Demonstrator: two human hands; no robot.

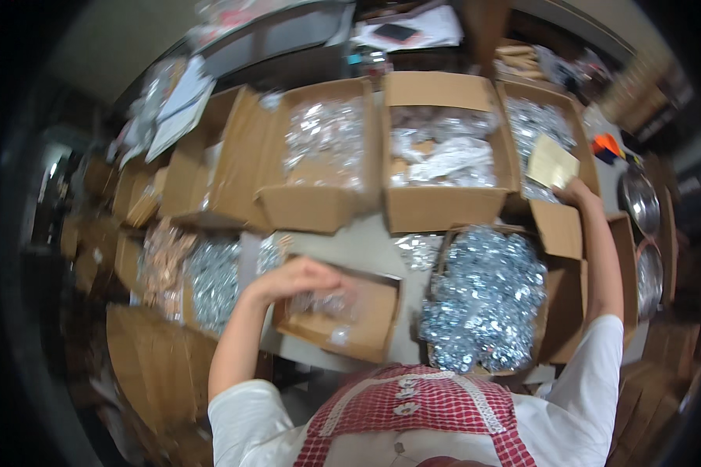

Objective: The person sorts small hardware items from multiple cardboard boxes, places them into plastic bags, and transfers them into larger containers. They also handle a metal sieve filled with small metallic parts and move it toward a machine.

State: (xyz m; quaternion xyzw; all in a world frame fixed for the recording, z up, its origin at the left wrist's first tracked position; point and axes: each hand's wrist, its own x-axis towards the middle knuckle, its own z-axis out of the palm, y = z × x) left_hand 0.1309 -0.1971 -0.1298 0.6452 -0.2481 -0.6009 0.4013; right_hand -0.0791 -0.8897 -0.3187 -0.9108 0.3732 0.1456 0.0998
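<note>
My left hand (308,276), slightly blurred and with its fingers curled together, hovers over a small open carton (375,315). Clear plastic bags (339,305) lie in that carton under the hand; whether the fingers hold one of them is hidden. At the back right, my right hand (573,192) reaches over the front of an open carton (588,148). It grips the lower corner of a pale yellow card (553,161). Below the card, shiny clear packets (536,121) fill that carton.
Near my right arm stands a carton heaped with shiny silver-blue packets (487,300). Two more cartons of clear packets (327,132) (452,159) stand at the back. Bags of tan pieces (163,253) and metal parts (214,276) sit on the left. Round metal bowls (641,202) are far right.
</note>
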